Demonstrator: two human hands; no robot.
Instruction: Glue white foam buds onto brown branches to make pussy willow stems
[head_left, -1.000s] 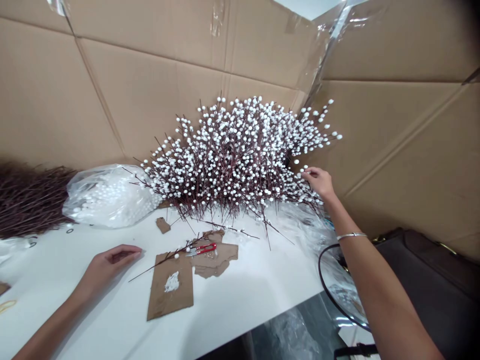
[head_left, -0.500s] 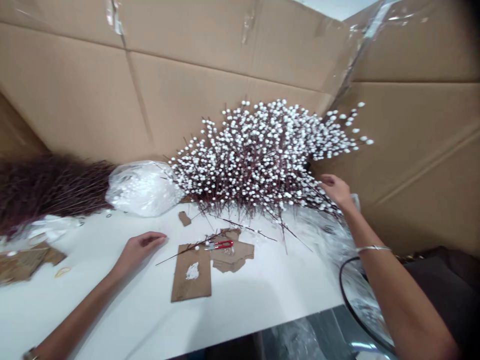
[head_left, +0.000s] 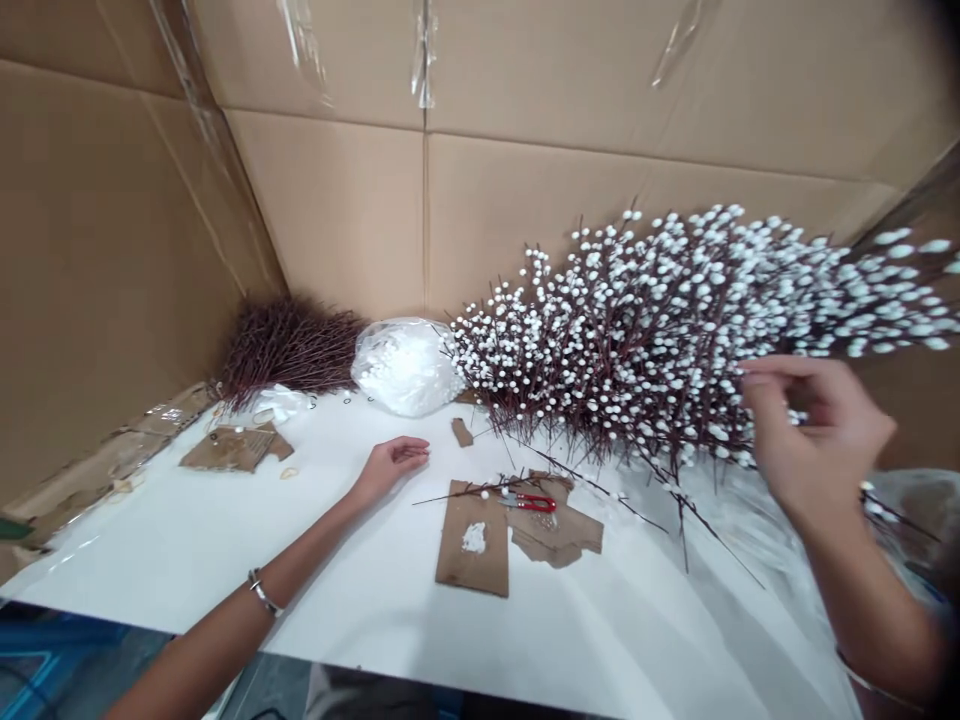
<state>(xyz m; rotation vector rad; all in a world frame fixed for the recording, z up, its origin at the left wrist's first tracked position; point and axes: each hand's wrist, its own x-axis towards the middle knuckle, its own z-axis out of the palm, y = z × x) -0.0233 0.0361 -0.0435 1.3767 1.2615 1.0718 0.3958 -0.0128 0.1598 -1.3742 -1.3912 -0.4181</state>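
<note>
Right hand (head_left: pixel 817 430) has come nearer the camera, and the view has swung so that the heap of dark-stemmed branches with round white buds (head_left: pixel 637 340) sits further right. Fingers (head_left: pixel 765 375) curl, half-spread, at the heap's lower right edge; whether they pinch a stem, cannot tell. Left hand (head_left: pixel 390 465) rests palm-down on the white table top (head_left: pixel 600 640), fingers together, holding nothing. Heap's long axis runs roughly 9 to 3 o'clock, with its 3 o'clock end by the right hand and well apart from the left. Clear plastic bag (head_left: pixel 405 368), packed with small white balls, touches the heap's 9 o'clock end. Bundle of bare dark-brown twigs (head_left: pixel 289 350) lies just beyond it at about 10 o'clock. Red-handled snips (head_left: pixel 529 503) lie on torn brown cardboard scrap (head_left: pixel 559 537), beside a rectangular cardboard piece with a white smear (head_left: pixel 472 550)
</note>
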